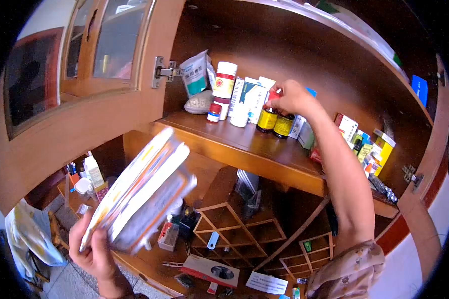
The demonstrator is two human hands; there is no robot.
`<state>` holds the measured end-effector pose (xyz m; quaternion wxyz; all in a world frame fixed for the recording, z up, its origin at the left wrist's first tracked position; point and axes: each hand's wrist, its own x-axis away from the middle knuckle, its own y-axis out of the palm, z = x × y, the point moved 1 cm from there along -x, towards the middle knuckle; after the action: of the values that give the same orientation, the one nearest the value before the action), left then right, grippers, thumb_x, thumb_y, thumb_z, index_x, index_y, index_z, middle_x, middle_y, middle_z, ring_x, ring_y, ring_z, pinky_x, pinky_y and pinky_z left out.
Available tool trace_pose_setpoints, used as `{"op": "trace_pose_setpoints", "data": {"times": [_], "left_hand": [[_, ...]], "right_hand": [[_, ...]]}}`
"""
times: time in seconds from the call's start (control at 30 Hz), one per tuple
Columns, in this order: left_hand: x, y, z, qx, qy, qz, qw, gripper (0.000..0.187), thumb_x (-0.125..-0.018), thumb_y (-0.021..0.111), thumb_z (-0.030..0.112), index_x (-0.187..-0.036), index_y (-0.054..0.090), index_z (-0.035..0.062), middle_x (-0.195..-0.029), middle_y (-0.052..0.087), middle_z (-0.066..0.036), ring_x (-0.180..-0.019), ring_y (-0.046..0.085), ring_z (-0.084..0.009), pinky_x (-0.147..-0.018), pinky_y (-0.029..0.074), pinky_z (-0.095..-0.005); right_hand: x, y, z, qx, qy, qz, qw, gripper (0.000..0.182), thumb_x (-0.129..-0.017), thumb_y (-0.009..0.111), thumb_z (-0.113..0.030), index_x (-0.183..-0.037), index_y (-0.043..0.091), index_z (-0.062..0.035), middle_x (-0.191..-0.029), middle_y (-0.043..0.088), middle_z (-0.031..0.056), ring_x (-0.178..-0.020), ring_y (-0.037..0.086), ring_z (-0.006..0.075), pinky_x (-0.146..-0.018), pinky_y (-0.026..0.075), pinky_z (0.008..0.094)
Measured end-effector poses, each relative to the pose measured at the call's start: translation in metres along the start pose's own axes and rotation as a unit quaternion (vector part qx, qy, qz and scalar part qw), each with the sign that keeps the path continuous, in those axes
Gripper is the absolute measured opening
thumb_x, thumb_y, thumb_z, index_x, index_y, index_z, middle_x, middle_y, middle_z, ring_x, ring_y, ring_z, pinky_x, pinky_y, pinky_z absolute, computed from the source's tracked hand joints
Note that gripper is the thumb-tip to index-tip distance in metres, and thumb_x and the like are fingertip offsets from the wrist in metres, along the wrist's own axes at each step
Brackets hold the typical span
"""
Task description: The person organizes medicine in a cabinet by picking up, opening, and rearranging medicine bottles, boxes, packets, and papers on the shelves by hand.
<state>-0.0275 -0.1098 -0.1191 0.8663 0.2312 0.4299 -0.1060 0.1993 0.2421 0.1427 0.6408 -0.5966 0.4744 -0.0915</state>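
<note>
My left hand (97,249) grips a stack of thin papers or booklets (144,194) at its lower end, at the lower left; the stack is blurred. Up at the cabinet shelf (224,142), my right hand (292,98) is closed around something red at its fingertips, just above two dark bottles with yellow labels (267,119). Left of these bottles stand a white bottle (239,115), upright boxes (257,102), a small red bottle (214,112) and a white-and-red bottle (225,82) on top of another container.
An open cabinet door (85,119) fills the left. A plastic bag (195,74) leans at the shelf's left end, and several medicine boxes (384,149) crowd its right. Below are a lattice rack (239,229), a red-and-white box (209,270) and a draped cloth (30,239).
</note>
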Motion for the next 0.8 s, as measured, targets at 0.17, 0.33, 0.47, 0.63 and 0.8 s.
{"op": "trace_pose_setpoints", "data": {"times": [0.17,0.33,0.47,0.63,0.8], "left_hand": [[-0.064,0.087,0.051,-0.106,0.201,-0.065,0.972,0.030,-0.082,0.059,-0.007,-0.111,0.060,-0.0043,-0.110,0.064,-0.018,-0.101,0.063,-0.0234,-0.089,0.046,-0.0310],[-0.124,0.180,0.034,-0.051,0.261,-0.006,0.964,0.027,-0.083,0.062,0.001,-0.109,0.062,0.0061,-0.093,0.066,-0.017,-0.080,0.068,-0.0268,-0.067,0.051,-0.0302],[-0.155,0.232,0.018,-0.055,0.211,-0.010,0.976,0.023,-0.084,0.060,0.006,-0.107,0.062,0.0047,-0.081,0.064,-0.022,-0.072,0.066,-0.0315,-0.062,0.050,-0.0348],[-0.178,0.283,-0.011,-0.061,0.188,-0.025,0.980,0.018,-0.085,0.059,0.010,-0.102,0.059,0.0032,-0.074,0.063,-0.023,-0.070,0.064,-0.0376,-0.064,0.051,-0.0445],[-0.185,0.306,-0.009,-0.075,0.213,-0.056,0.973,0.020,-0.085,0.058,0.011,-0.102,0.055,0.0011,-0.080,0.064,-0.025,-0.077,0.064,-0.0395,-0.069,0.051,-0.0457]], "right_hand": [[0.009,0.007,-0.002,0.137,-0.079,0.088,0.984,0.045,-0.071,0.076,-0.021,-0.107,0.063,0.0026,-0.090,0.066,0.0198,-0.083,0.065,0.0318,-0.076,0.052,0.0365],[0.020,0.007,-0.008,0.137,-0.076,0.151,0.976,0.046,-0.075,0.071,-0.029,-0.114,0.062,-0.0063,-0.107,0.060,0.0217,-0.100,0.059,0.0351,-0.087,0.047,0.0419],[0.024,0.008,-0.011,0.102,-0.089,0.150,0.979,0.043,-0.077,0.068,-0.030,-0.114,0.062,-0.0091,-0.106,0.060,0.0206,-0.098,0.059,0.0350,-0.086,0.046,0.0425],[0.027,0.009,-0.013,0.072,-0.121,0.139,0.980,0.038,-0.078,0.067,-0.029,-0.109,0.064,-0.0081,-0.104,0.061,0.0194,-0.095,0.060,0.0340,-0.084,0.047,0.0417],[0.029,0.007,-0.014,0.046,-0.121,0.120,0.984,0.035,-0.077,0.067,-0.031,-0.103,0.067,-0.0071,-0.098,0.063,0.0194,-0.093,0.061,0.0336,-0.083,0.047,0.0413]]}}
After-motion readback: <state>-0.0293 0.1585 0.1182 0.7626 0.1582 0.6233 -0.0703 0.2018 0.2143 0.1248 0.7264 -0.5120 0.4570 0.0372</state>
